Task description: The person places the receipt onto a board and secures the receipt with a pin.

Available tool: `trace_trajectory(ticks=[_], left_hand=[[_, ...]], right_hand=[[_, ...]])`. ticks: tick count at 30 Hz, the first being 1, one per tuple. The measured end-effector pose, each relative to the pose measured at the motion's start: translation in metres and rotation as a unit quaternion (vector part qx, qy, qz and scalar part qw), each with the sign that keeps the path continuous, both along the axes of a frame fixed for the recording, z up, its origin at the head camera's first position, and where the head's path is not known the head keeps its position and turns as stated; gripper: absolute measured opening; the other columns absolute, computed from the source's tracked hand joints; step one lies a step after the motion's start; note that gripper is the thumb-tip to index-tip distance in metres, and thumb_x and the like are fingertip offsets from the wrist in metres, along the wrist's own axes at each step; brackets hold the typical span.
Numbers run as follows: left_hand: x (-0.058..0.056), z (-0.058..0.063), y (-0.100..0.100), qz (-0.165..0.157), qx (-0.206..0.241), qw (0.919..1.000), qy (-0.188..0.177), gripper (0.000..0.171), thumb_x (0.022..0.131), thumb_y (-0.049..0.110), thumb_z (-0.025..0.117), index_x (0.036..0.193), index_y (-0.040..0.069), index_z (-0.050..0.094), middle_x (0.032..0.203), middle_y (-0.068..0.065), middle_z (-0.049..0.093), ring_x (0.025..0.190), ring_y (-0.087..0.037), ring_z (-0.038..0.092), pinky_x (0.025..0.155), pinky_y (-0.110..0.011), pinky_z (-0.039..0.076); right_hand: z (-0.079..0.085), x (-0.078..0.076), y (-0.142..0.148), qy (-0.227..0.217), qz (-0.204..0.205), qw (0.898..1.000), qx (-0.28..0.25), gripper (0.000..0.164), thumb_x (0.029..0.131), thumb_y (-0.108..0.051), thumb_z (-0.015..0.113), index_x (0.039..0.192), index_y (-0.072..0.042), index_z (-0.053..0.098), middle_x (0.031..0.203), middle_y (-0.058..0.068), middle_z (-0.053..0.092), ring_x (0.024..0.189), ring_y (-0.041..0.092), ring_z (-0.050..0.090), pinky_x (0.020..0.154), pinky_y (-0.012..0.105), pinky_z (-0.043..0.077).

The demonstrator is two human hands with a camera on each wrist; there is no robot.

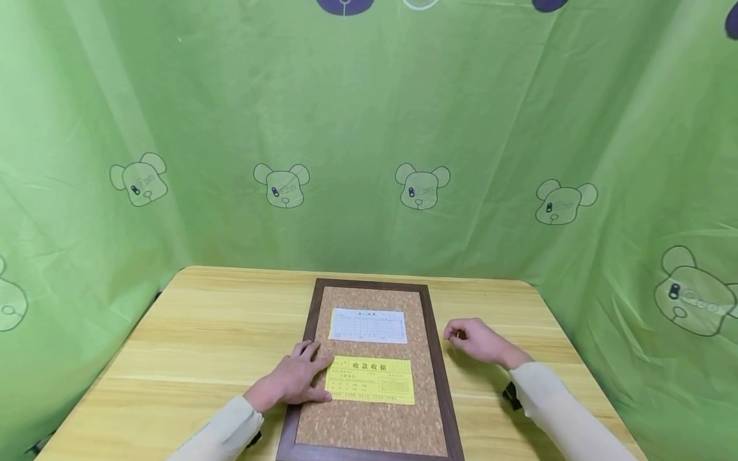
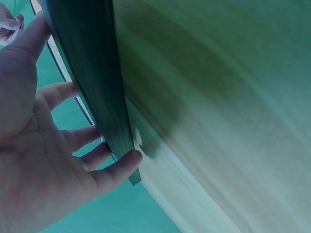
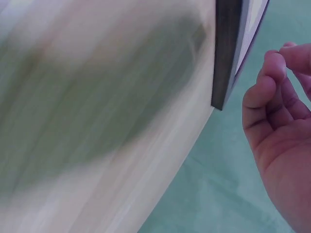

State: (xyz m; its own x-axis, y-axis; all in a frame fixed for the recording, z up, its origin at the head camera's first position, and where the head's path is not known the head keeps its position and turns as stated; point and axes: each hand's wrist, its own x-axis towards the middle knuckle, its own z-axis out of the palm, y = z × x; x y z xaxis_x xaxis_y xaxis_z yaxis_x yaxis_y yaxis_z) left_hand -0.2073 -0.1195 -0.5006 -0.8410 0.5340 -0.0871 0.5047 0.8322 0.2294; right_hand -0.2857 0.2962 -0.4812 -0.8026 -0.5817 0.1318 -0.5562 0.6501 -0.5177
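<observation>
A cork board (image 1: pixel 369 426) with a dark brown wooden frame (image 1: pixel 445 397) lies on the table. On its cork are a white printed form (image 1: pixel 369 325) and, nearer me, a yellow receipt slip (image 1: pixel 371 380). My left hand (image 1: pixel 296 378) rests spread on the board's left side, its fingertips by the yellow slip's left edge. In the left wrist view its fingers (image 2: pixel 119 170) reach across the frame. Right of the board and apart from it hovers my right hand (image 1: pixel 478 340). Its fingers (image 3: pixel 260 92) are curled with thumb and index tips together; no held object shows between them.
The light wood table (image 1: pixel 219 320) extends on both sides of the board. A green curtain (image 1: pixel 357 128) printed with bear heads hangs behind the table and along both sides. Dark bands or devices sit under both wrists.
</observation>
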Motion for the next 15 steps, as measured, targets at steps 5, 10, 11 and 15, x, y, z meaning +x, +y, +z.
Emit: trace_trajectory(ticks=[5,10,11,15], left_hand=[[0.000,-0.001,0.000,0.000,0.001,1.0000,-0.002,0.081,0.080,0.057,0.065,0.144,0.014,0.041,0.147,-0.024,0.028,0.134,-0.043,0.023,0.094,-0.058,0.039],[0.000,-0.001,0.000,0.002,0.001,1.0000,0.000,0.081,0.080,0.057,0.065,0.144,0.014,0.041,0.147,-0.023,0.028,0.134,-0.042,0.023,0.095,-0.057,0.038],[0.000,-0.001,0.000,0.002,0.001,1.0000,0.000,0.081,0.080,0.057,0.065,0.144,0.014,0.041,0.147,-0.023,0.028,0.134,-0.042,0.024,0.095,-0.057,0.038],[0.000,-0.001,0.000,0.003,0.001,1.0000,0.001,0.081,0.080,0.057,0.065,0.144,0.014,0.042,0.147,-0.023,0.029,0.134,-0.042,0.024,0.095,-0.056,0.039]], right_hand=[[0.002,0.003,-0.006,0.011,0.015,1.000,0.010,0.017,0.087,0.003,0.057,0.094,-0.006,0.070,0.089,0.005,0.068,0.079,0.008,0.058,0.069,0.027,0.050],[0.004,0.005,-0.012,0.002,0.016,1.000,0.018,0.018,0.086,0.001,0.058,0.095,-0.007,0.071,0.088,0.003,0.069,0.072,0.006,0.055,0.064,0.025,0.048],[0.004,0.006,-0.013,0.001,0.015,1.000,0.019,0.018,0.085,0.001,0.058,0.095,-0.006,0.071,0.087,0.002,0.069,0.070,0.005,0.054,0.063,0.024,0.048],[0.005,0.008,-0.016,-0.008,0.009,1.000,0.024,0.018,0.082,0.002,0.061,0.096,-0.005,0.071,0.086,0.003,0.068,0.068,0.004,0.053,0.061,0.024,0.048]])
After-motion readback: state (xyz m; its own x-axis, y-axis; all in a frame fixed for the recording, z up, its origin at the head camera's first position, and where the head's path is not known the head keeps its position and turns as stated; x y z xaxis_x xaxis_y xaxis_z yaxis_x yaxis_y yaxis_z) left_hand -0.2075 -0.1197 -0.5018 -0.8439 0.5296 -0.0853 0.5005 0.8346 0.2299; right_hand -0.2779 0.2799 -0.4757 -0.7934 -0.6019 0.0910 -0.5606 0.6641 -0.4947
